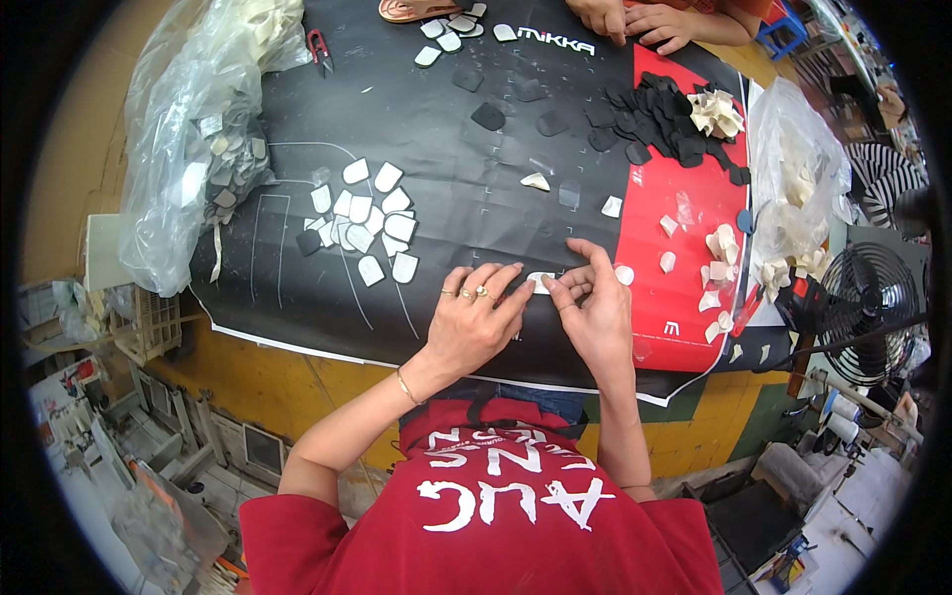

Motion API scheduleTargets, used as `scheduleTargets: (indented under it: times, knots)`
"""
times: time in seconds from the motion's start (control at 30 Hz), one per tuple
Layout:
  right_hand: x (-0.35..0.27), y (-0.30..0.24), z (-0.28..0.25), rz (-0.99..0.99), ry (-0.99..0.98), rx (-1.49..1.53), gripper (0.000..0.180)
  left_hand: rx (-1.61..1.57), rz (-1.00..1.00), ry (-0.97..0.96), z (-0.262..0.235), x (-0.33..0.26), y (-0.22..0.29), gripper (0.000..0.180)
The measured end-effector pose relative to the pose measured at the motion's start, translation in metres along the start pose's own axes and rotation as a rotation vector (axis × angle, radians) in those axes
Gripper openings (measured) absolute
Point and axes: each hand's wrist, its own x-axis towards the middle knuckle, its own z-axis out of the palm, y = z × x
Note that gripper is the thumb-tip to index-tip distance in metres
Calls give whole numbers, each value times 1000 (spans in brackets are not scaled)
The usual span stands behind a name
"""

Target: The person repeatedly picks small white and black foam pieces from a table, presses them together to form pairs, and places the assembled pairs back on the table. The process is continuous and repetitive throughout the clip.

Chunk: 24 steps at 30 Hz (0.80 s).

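Note:
Close to the near edge of the black sheet, both of my hands meet over a small white piece (541, 282). My left hand (474, 319), with rings on its fingers, is closed, and its fingertips press at the left side of that piece. At its right side, the thumb and a finger of my right hand (595, 309) pinch the edge, while the index finger sticks up. To the left lies a loose heap of white rounded pieces (360, 211). A cream curled scrap (535, 181) rests beyond my hands, and a small off-white piece (623, 275) touches or nearly touches my right hand.
A black-and-red sheet (436, 119) covers the table. Black pieces (659, 114) are heaped at the far right, near another person's hands (635, 22). Clear plastic bags (164, 188) stand left and right. Red-handled snips (319, 52) lie far left; a fan (863, 312) stands right.

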Motion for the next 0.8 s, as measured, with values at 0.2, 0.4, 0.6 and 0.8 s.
scheduleTargets:
  times: [0.2, 0.4, 0.6, 0.8]
  knots:
    - [-7, -1, 5, -11, 46, -46, 45, 5, -2, -2, 0, 0, 0, 38]
    - [-18, 12, 16, -280, 237, -316, 27, -2, -10, 7, 1, 0, 0, 36]
    - [-44, 26, 21, -411, 200, -719, 44, -20, -23, 18, -2, 2, 1, 33]
    - [-52, 37, 19, -457, 263, -665, 55, 110, -117, 22, -16, 0, -10, 33]
